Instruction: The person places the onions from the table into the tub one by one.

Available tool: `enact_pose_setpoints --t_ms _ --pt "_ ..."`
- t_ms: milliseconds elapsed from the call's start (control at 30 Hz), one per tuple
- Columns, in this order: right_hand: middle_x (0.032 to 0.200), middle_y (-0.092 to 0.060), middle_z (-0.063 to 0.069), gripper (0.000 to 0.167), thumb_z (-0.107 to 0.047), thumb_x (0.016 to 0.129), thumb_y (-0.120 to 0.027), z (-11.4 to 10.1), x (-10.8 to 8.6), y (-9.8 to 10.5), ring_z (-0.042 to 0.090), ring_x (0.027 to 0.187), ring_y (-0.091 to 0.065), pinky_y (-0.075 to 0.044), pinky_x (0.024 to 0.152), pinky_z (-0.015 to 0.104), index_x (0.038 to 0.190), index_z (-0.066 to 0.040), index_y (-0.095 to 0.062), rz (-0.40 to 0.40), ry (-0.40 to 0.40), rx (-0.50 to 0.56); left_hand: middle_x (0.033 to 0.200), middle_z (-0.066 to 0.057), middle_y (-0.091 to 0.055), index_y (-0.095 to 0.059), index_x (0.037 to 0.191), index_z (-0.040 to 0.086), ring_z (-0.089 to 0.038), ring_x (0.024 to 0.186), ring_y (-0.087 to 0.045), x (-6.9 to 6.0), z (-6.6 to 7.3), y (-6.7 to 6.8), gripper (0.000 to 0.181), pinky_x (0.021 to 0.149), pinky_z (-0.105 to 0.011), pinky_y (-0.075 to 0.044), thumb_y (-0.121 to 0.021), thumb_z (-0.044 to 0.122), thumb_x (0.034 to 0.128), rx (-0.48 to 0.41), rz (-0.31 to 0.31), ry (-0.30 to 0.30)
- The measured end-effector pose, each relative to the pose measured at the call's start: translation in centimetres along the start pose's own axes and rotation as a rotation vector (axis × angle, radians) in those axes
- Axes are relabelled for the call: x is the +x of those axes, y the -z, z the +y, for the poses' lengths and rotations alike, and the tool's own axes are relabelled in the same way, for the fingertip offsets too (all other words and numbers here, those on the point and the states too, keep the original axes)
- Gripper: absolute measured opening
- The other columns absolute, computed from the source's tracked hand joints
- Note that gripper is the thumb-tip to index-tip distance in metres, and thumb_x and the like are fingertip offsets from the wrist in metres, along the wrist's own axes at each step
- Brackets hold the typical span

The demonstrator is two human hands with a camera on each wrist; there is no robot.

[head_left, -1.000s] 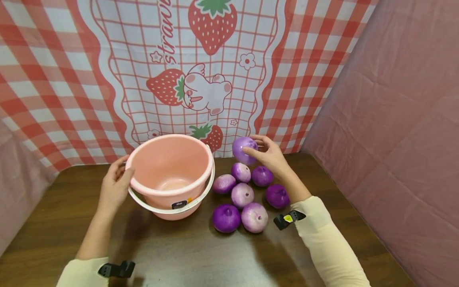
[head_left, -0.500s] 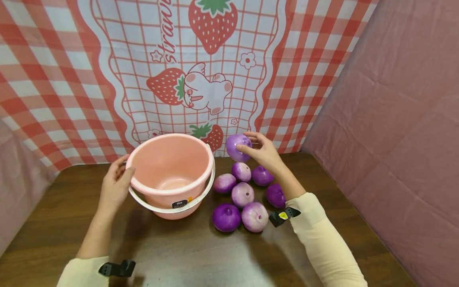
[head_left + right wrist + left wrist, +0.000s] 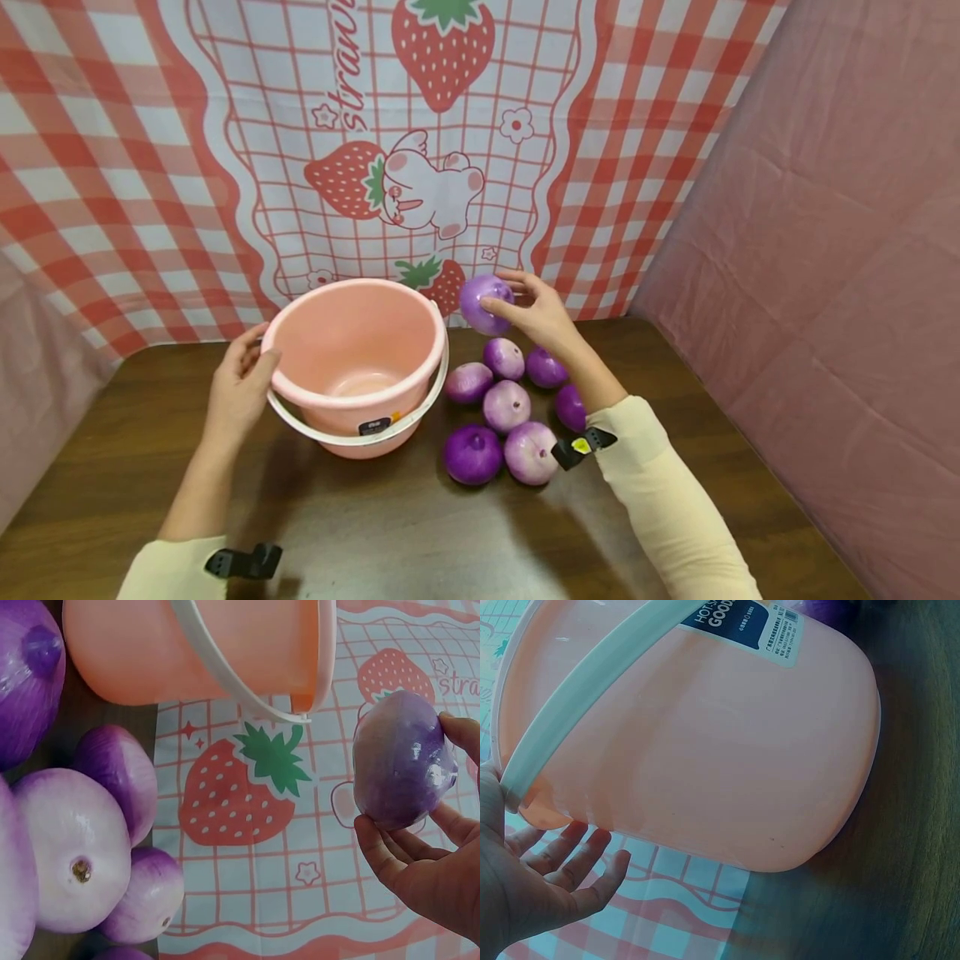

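Observation:
A purple onion (image 3: 486, 305) is held up above the table by my right hand (image 3: 538, 315), the thumb on its near side and fingers around its far side. In the right wrist view the same onion (image 3: 402, 760) sits between thumb and fingertips, in front of the cloth. My left hand (image 3: 242, 385) holds the left rim of a pink bucket (image 3: 358, 342), thumb at the rim and fingers on the outside. Seen from the left wrist, those fingers (image 3: 574, 862) lie along the bucket's side. The bucket stands upright, its white handle (image 3: 352, 438) hanging at the front.
Several onions (image 3: 507, 407) lie grouped on the brown wooden table (image 3: 360, 533), right of the bucket and below the raised onion. A strawberry-print cloth (image 3: 420, 75) hangs behind the table. A pink cloth (image 3: 795, 250) hangs on the right.
My right hand has moved left and slightly up with the onion, bringing it closer to the bucket. The left hand and the bucket have stayed in place.

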State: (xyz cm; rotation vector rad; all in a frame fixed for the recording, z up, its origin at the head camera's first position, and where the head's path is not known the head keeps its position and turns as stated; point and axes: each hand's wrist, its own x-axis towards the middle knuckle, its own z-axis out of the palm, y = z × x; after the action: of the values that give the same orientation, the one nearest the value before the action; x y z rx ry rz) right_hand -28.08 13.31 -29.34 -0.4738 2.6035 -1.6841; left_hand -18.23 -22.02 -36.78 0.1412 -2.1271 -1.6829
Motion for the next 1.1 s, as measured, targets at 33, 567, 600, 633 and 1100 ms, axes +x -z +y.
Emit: enact_pose_setpoints --t_ms 33,567,600,633,1100 --pt "0.13 -0.054 0.012 0.062 -0.034 0.08 -0.073 -0.1 0.0 -0.1 0.028 0.115 -0.055 -0.052 0.089 0.038 0.134 -0.016 -0.049 0.0 0.008 0.007 0.085 0.033 -0.053 -0.041 0.136 0.0 0.009 0.076 -0.055 0.0 0.0 0.0 0.045 0.065 -0.007 -0.047 -0.048 0.017 0.0953 0.001 0.0 -0.001" --pt "0.129 -0.054 0.009 0.057 -0.035 0.08 -0.073 -1.1 0.6 -1.3 0.025 0.113 -0.054 -0.054 0.083 0.038 0.13 -0.021 -0.051 -0.029 0.012 0.041 0.084 0.034 -0.054 -0.041 0.137 0.001 0.009 0.075 -0.055 0.1 -0.2 0.0 0.045 0.064 -0.007 -0.047 -0.049 0.017 0.0952 0.002 0.006 0.013" --pt "0.128 -0.054 0.008 0.057 -0.035 0.08 -0.073 -1.1 0.6 -1.3 0.025 0.113 -0.054 -0.054 0.083 0.038 0.13 -0.022 -0.051 -0.031 0.012 0.036 0.084 0.034 -0.054 -0.041 0.137 0.001 0.009 0.075 -0.055 0.0 -0.2 0.0 0.045 0.064 -0.007 -0.047 -0.049 0.017 0.0952 0.002 0.006 0.012" --pt "0.129 -0.054 0.008 0.057 -0.035 0.08 -0.073 -1.2 0.6 -1.4 0.025 0.114 -0.054 -0.054 0.083 0.039 0.13 -0.022 -0.051 -0.033 0.013 0.038 0.084 0.034 -0.054 -0.041 0.137 0.001 0.009 0.075 -0.055 0.0 -0.2 0.0 0.045 0.064 -0.007 -0.046 -0.049 0.017 0.0952 0.004 0.007 0.012" --pt "0.13 -0.055 0.007 0.057 -0.036 0.079 -0.073 -1.8 0.8 -2.1 0.024 0.116 -0.055 -0.049 0.094 0.04 0.13 -0.024 -0.051 -0.029 0.011 0.052 0.083 0.033 -0.054 -0.042 0.136 0.0 0.008 0.071 -0.053 0.0 -0.1 -0.1 0.044 0.061 -0.008 -0.046 -0.048 0.015 0.0951 0.004 0.016 0.012"
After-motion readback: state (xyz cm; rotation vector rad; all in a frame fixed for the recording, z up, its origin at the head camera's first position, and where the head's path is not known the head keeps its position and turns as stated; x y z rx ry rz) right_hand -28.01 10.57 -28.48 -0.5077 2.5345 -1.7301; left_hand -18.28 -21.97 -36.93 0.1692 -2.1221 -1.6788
